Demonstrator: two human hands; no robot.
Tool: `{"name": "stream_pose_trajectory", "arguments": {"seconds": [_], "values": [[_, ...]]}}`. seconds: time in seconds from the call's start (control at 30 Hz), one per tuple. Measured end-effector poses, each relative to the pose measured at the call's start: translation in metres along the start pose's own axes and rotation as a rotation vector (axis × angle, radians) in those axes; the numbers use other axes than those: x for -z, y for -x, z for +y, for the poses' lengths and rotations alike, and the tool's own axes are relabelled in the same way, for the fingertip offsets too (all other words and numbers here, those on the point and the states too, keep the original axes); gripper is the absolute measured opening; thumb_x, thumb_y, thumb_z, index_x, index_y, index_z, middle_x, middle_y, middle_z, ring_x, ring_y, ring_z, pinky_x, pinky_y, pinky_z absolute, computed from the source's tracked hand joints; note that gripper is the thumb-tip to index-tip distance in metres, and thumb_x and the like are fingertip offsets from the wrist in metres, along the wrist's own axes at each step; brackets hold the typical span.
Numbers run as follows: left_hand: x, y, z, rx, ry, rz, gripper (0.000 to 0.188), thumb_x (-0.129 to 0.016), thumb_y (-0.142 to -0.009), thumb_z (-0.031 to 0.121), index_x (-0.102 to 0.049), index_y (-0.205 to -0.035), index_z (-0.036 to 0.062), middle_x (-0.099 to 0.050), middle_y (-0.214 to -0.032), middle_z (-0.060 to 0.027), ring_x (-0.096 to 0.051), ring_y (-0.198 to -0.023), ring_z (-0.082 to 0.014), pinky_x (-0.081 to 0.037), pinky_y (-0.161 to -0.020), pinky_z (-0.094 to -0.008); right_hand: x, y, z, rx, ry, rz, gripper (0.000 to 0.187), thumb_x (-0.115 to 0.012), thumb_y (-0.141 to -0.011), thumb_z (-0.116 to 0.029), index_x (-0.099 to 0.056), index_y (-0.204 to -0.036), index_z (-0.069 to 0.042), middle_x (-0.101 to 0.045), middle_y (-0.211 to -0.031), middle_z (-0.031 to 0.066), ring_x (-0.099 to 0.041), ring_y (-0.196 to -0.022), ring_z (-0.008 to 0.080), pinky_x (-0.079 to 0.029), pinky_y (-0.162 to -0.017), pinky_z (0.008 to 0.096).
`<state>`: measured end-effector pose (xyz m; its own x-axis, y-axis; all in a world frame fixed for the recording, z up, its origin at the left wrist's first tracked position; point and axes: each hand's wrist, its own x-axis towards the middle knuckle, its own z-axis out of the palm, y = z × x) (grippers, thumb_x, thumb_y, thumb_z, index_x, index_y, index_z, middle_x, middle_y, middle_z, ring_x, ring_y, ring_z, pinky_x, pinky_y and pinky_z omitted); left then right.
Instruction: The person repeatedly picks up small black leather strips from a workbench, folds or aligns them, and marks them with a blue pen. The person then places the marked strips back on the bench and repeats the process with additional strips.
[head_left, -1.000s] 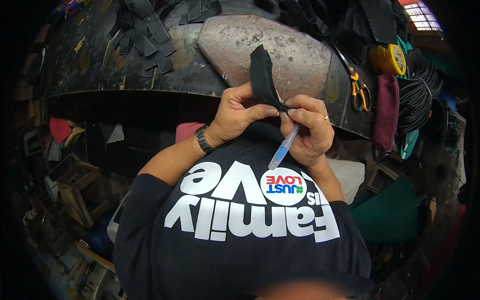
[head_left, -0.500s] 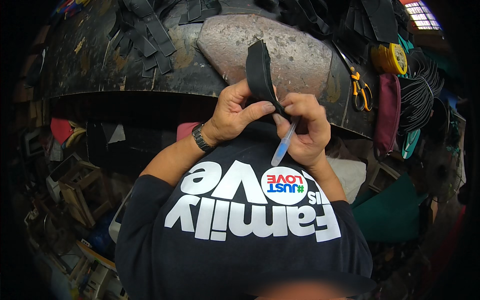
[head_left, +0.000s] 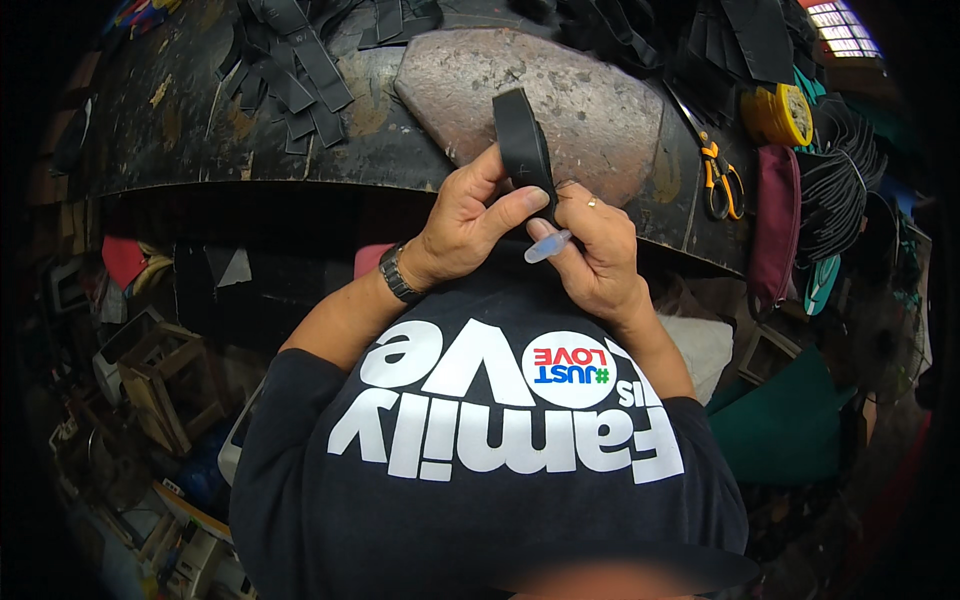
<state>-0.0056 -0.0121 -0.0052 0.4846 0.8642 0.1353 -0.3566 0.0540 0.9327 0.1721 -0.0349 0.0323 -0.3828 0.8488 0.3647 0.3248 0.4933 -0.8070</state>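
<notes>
My left hand (head_left: 455, 228) is closed around a bent bundle of black strips (head_left: 521, 135), its thumb pressed on the lower part. A small pale mark shows on the front strip, just above that thumb. My right hand (head_left: 603, 248) grips a clear pen (head_left: 547, 247) with a blue end, which points back toward my chest. The pen's other end is hidden behind the right fingers, close to the strips' lower end. Both hands are raised in front of my chest, at the near edge of the dark table (head_left: 370, 150).
A stone-like slab (head_left: 590, 110) lies on the table beyond my hands. Black strips (head_left: 290, 75) are piled at the far left. To the right are orange-handled scissors (head_left: 720, 180), a yellow tub (head_left: 778, 116), a maroon pouch (head_left: 775, 230) and a tied bundle of black cords (head_left: 840, 180).
The pen has swung up and now appears foreshortened, as my right hand turned and shifted slightly left. The strip bundle has tilted, so more of its front face shows.
</notes>
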Motion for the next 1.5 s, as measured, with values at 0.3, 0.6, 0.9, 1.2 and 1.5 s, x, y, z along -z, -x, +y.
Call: {"name": "stream_pose_trajectory", "arguments": {"seconds": [0.3,0.6,0.9,1.2,1.5], "values": [[0.009,-0.011,0.003,-0.028,-0.075,0.080,0.030,-0.051,-0.097,0.011,-0.048,-0.125,0.0007,-0.059,-0.108,-0.0034,-0.051,-0.100,-0.0093,-0.042,-0.090,-0.0247,0.015,-0.005,0.005,-0.162,-0.278,0.232,0.038,-0.044,-0.101,-0.035,-0.060,-0.090,-0.001,-0.058,-0.089,0.0088,-0.055,-0.078,0.0165,-0.042,-0.067,0.0280],[0.002,-0.007,0.001,-0.019,-0.002,0.039,0.037,-0.049,-0.099,0.013,-0.041,-0.133,0.0012,-0.058,-0.106,-0.0022,-0.052,-0.094,-0.0061,-0.044,-0.083,-0.0213,0.015,-0.005,0.008,-0.422,-0.894,0.470,0.034,-0.051,-0.098,-0.036,-0.055,-0.090,-0.004,-0.060,-0.075,0.0076,-0.056,-0.061,0.0094,-0.042,-0.049,0.0193],[0.005,-0.005,0.005,0.064,0.040,-0.044,0.033,-0.050,-0.099,0.014,-0.044,-0.129,0.0010,-0.054,-0.088,0.0043,-0.045,-0.070,0.0007,-0.037,-0.062,-0.0150,-0.001,-0.009,0.014,-0.510,-1.010,0.378,0.029,-0.052,-0.098,-0.032,-0.055,-0.088,-0.005,-0.060,-0.071,0.0057,-0.054,-0.056,0.0080,-0.041,-0.047,0.0194],[0.007,-0.011,0.011,0.053,0.055,-0.163,0.034,-0.050,-0.099,0.014,-0.043,-0.129,-0.0007,-0.057,-0.108,-0.0023,-0.052,-0.095,-0.0045,-0.043,-0.083,-0.0203,0.003,-0.010,0.023,-0.606,-1.194,0.228,0.033,-0.048,-0.099,-0.036,-0.054,-0.086,-0.007,-0.055,-0.064,0.0039,-0.045,-0.049,0.0087,-0.036,-0.046,0.0211],[0.020,-0.093,0.026,-0.138,-0.428,-0.054,0.020,-0.051,-0.098,0.017,-0.053,-0.112,0.0027,-0.055,-0.089,0.0014,-0.049,-0.080,-0.0037,-0.042,-0.071,-0.0195,0.031,-0.010,0.020,-0.358,-1.321,0.233,0.038,-0.034,-0.103,-0.037,-0.047,-0.080,-0.010,-0.044,-0.057,0.0037,-0.036,-0.046,0.0107,-0.032,-0.047,0.0264]]}}
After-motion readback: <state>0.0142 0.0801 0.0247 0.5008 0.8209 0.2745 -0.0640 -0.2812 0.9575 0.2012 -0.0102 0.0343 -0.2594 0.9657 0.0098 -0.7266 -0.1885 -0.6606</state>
